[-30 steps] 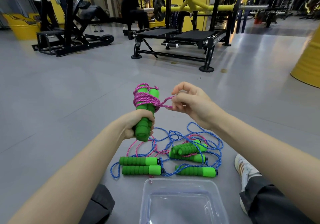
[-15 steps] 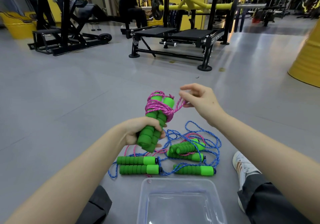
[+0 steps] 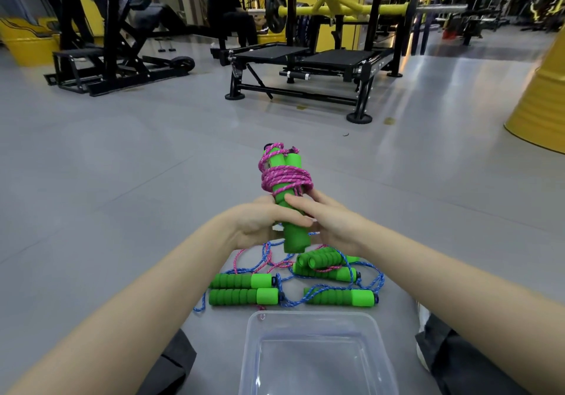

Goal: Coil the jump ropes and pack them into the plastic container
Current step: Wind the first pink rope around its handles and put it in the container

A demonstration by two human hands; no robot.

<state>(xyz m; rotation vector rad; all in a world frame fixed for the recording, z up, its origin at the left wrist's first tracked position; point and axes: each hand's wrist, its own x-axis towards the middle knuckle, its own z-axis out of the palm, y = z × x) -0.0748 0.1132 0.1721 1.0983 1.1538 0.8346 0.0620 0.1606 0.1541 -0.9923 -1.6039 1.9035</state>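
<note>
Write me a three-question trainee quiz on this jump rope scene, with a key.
1. True or false: the plastic container already has a rope in it.
2. The left hand and right hand grip the wound jump rope. What colour is its cord? A blue, B pink, C yellow.
3. Fill in: the uncoiled jump ropes lie on the ____, just beyond the container.

Key: 1 false, it is empty; 2 B; 3 floor.
</note>
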